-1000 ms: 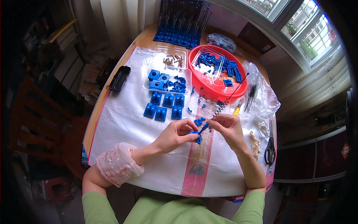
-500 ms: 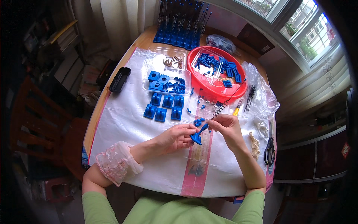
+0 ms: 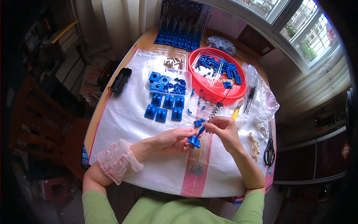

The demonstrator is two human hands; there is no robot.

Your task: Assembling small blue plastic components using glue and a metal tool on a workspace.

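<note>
A person's right hand point(image 3: 223, 131) pinches a blue stem point(image 3: 200, 131) between its fingers above a white sheet point(image 3: 156, 171). At nine o'clock, the left hand point(image 3: 172, 141) curls its fingers beside the stem's blue base point(image 3: 194, 141), seemingly for steadiness; whether they grip cannot be told. Six blue blocks point(image 3: 161, 114) sit at eleven o'clock, probably for easy reach.

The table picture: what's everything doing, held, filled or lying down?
Right hand, pinching the blue stem
Left hand, at the blue base, grip unclear
Red basin, partly filled
Clear box, partly filled
Six blue bases, in two rows
Scissors, lying down
Yellow-handled tool, lying down
</note>
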